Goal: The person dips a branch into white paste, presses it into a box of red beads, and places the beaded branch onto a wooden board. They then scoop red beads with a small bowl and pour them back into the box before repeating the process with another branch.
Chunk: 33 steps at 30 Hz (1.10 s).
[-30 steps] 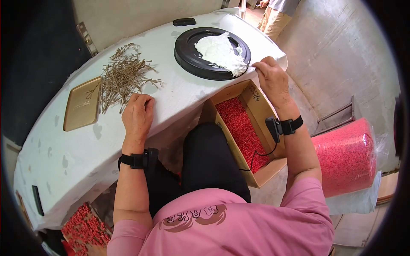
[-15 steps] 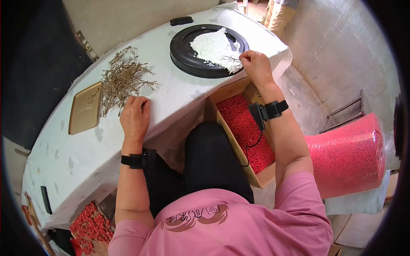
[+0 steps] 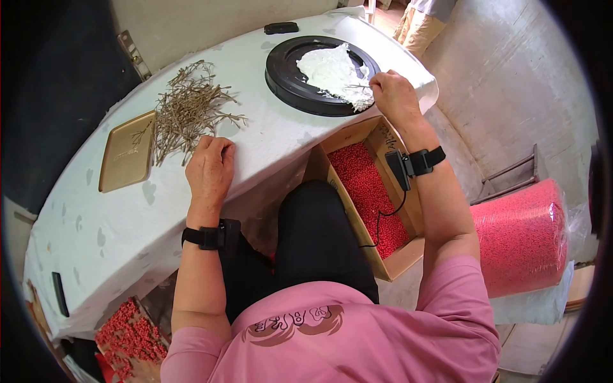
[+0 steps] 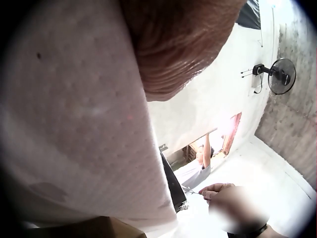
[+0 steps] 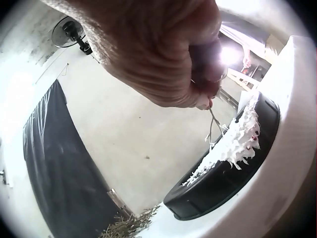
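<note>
My right hand [image 3: 397,97] pinches a small forked twig [image 5: 212,123] between thumb and fingertips. The twig's branching ends point down at the white paste [image 3: 327,69], which is spread thickly over a round black lid-like disc [image 3: 281,83]. In the right wrist view the paste [image 5: 233,146] stands in rough peaks toward the disc's rim. My left hand [image 3: 209,171] rests at the table's near edge, fingers loosely curled with nothing seen in them. Just beyond it lies a heap of dry brown twigs [image 3: 188,115], partly over a gold tray [image 3: 121,169].
Below the table edge, a cardboard box [image 3: 346,220] holds many small red beads [image 3: 364,191]. A large clear bag of red beads [image 3: 520,236] stands at right. More red pieces [image 3: 131,338] lie lower left. Another person [image 3: 418,29] stands beyond the table.
My right hand has moved inward over the disc's right side, and the twig now reaches the paste's edge. The left hand stays at the table edge.
</note>
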Motion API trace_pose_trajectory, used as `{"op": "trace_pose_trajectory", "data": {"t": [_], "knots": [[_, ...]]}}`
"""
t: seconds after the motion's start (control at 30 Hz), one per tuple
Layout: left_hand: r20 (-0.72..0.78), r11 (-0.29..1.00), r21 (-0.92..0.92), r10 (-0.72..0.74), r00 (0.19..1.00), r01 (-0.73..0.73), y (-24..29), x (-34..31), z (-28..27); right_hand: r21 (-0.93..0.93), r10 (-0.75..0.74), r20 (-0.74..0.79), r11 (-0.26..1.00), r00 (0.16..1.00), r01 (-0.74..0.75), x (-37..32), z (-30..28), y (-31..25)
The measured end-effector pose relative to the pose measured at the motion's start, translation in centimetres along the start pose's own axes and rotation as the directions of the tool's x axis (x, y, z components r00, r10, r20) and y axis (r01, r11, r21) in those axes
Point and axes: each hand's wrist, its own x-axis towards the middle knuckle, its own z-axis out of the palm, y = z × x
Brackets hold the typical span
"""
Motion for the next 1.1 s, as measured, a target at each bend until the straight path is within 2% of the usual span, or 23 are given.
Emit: {"op": "trace_pose_trajectory", "data": {"t": [0.1, 0.2, 0.3, 0.4, 0.57, 0.6, 0.63, 0.73, 0.83, 0.97, 1.1], "knots": [[0.011, 1.000, -0.006, -0.022, 1.000, 0.023, -0.1, -0.1, 0.0, -0.017, -0.016, -0.057, 1.000, 0.998, 0.015, -0.1, 0.3, -0.5], [0.010, 1.000, -0.017, -0.017, 1.000, 0.017, -0.1, -0.1, 0.0, -0.108, -0.087, 0.056, 0.990, 0.995, 0.093, -0.1, 1.3, 0.1], [0.011, 1.000, -0.020, -0.019, 1.000, 0.019, -0.1, -0.1, -0.1, -0.169, -0.066, 0.146, 0.981, 0.987, 0.091, 0.0, -0.4, -0.3], [0.006, 1.000, -0.022, -0.018, 1.000, 0.018, -0.2, -0.1, 0.0, -0.153, -0.064, 0.177, 0.984, 0.982, 0.092, 0.0, -2.1, 0.1], [0.008, 1.000, -0.019, -0.021, 1.000, 0.021, -0.1, -0.1, 0.0, -0.031, -0.066, -0.163, 0.998, 0.984, 0.061, 0.0, -3.6, 1.1], [0.011, 0.999, -0.019, -0.026, 1.000, 0.027, -0.1, -0.1, -0.1, -0.005, -0.059, -0.243, 0.998, 0.968, 0.060, -0.1, -3.8, 0.9], [0.014, 0.999, -0.018, -0.032, 0.999, 0.032, 0.0, -0.1, -0.1, 0.020, -0.117, -0.357, 0.991, 0.927, 0.133, 0.1, -3.2, 1.2], [0.004, 0.999, -0.037, -0.030, 1.000, 0.030, 0.0, -0.1, 0.0, 0.050, -0.172, -0.489, 0.973, 0.855, 0.224, 0.3, -1.6, 0.9], [0.017, 0.999, -0.031, -0.028, 0.999, 0.029, 0.0, -0.1, -0.1, 0.009, -0.214, -0.511, 0.967, 0.832, 0.254, 0.1, 0.9, 1.1], [0.025, 0.999, -0.033, -0.034, 0.999, 0.035, -0.1, 0.0, -0.1, 0.028, -0.200, -0.448, 0.971, 0.872, 0.238, -1.4, 2.9, 1.0], [0.034, 0.998, -0.041, -0.041, 0.999, 0.043, 0.1, 0.0, -0.2, -0.017, -0.344, -0.305, 0.934, 0.888, 0.356, -3.5, 1.9, 1.0]]}}
